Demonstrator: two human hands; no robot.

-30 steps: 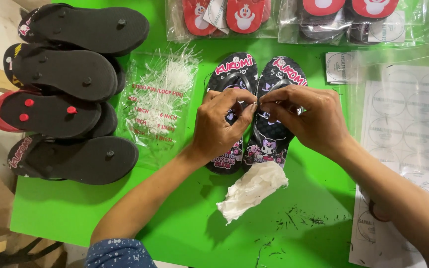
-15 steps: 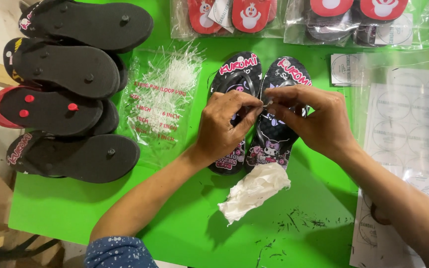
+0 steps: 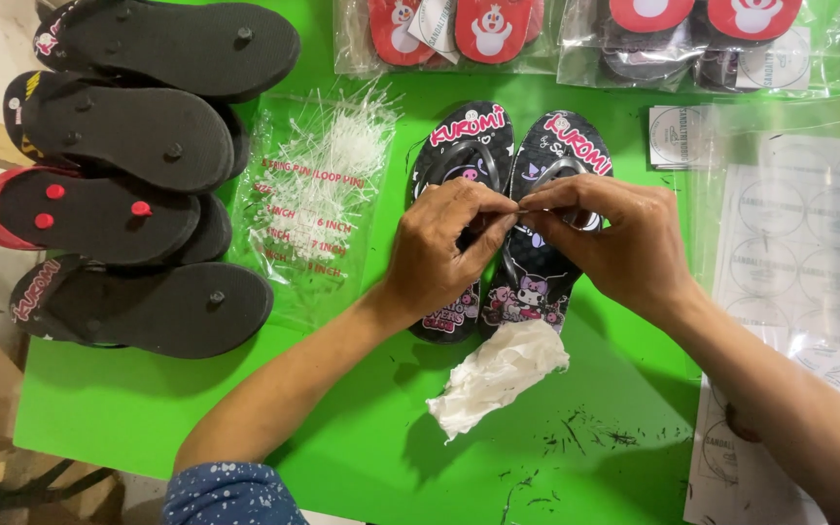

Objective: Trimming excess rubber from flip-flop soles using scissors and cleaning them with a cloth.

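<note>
Black flip-flops (image 3: 498,224) lie under left hand (image 3: 439,248) and right hand (image 3: 614,238), both pinching a thin loop pin (image 3: 520,206).

1. Black flip-flops (image 3: 527,272) under the hands: matt foam-like rubber, printed tops, glossy straps.
2. Green table (image 3: 342,437): smooth, slightly glossy, scuffed black at five o'clock.
3. White rag (image 3: 498,374): crumpled, soft, matt.
4. Pin bag (image 3: 313,194) at nine o'clock: clear, shiny plastic.

Head camera looks steeply down, close over the green table (image 3: 148,428).
</note>
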